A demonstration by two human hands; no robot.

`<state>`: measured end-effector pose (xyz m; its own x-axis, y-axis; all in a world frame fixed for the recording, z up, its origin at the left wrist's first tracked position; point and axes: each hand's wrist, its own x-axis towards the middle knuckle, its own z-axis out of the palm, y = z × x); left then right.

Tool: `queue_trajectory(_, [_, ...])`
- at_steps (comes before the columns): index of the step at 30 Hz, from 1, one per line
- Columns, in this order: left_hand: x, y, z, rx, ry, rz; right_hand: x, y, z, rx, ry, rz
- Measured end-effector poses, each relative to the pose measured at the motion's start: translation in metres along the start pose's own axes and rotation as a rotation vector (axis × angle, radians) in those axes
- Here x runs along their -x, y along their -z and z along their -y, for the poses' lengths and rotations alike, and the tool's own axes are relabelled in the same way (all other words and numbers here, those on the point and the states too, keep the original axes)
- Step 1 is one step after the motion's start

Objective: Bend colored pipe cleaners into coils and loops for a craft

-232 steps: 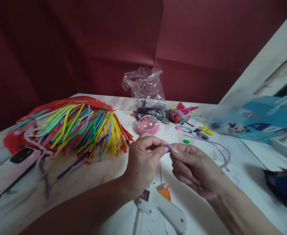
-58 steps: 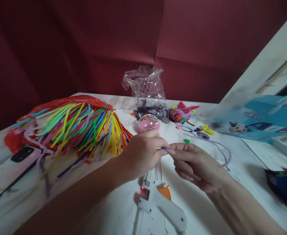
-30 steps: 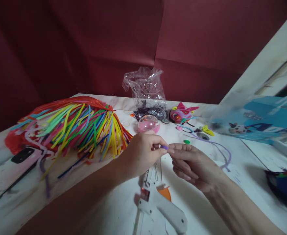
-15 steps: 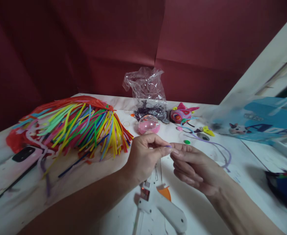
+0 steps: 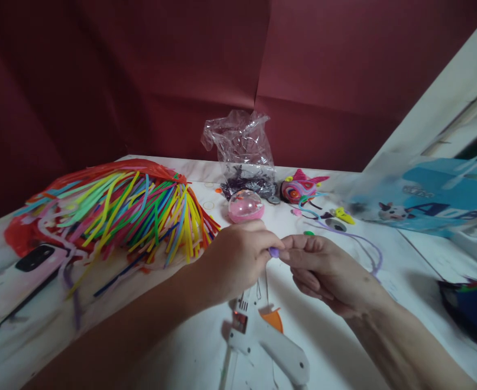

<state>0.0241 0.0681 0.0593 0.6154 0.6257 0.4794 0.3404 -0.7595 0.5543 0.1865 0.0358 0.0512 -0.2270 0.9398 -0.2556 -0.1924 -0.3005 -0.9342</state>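
Observation:
My left hand (image 5: 232, 262) and my right hand (image 5: 330, 271) meet fingertip to fingertip above the white table (image 5: 149, 303). Both pinch a small rolled purple strip (image 5: 274, 252) between thumb and fingers. A long purple strip (image 5: 364, 246) lies curved on the table behind my right hand; whether it joins the rolled piece is hidden. A white glue gun (image 5: 265, 338) with an orange trigger lies below the hands.
A big bundle of multicoloured strips (image 5: 120, 208) lies at the left, with a phone (image 5: 23, 271) in front of it. Behind the hands sit a pink-clear capsule (image 5: 245, 206), a clear plastic bag (image 5: 244, 157), a coiled pink figure (image 5: 299, 189) and small bits. A blue printed bag (image 5: 433, 203) is at the right.
The fingertips of both hands have closed tighter round the purple piece and shifted slightly lower; the left hand's fingers have curled over more. Nothing on the table moved.

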Motion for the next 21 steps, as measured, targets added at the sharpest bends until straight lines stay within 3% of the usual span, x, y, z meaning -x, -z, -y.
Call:
queue_trajectory(3, [0.0032, 0.0046, -0.0022, -0.288, -0.133, 0.121, -0.0008, -0.0011, -0.0011, 0.053, -0.021, -0.021])
queue_trajectory(7, [0.0038, 0.0061, -0.0033, -0.374, -0.109, 0.183, -0.0011, -0.0005, -0.0037, 0.112, -0.045, -0.013])
queue_trajectory(15, [0.0017, -0.002, 0.0031, -0.315, 0.042, 0.083, -0.0003, -0.0035, -0.0066, 0.411, 0.214, -0.122])
queue_trajectory(21, [0.0008, -0.001, -0.0026, -0.11, 0.119, 0.022, 0.0059, -0.004, -0.003, 0.445, 0.254, -0.119])
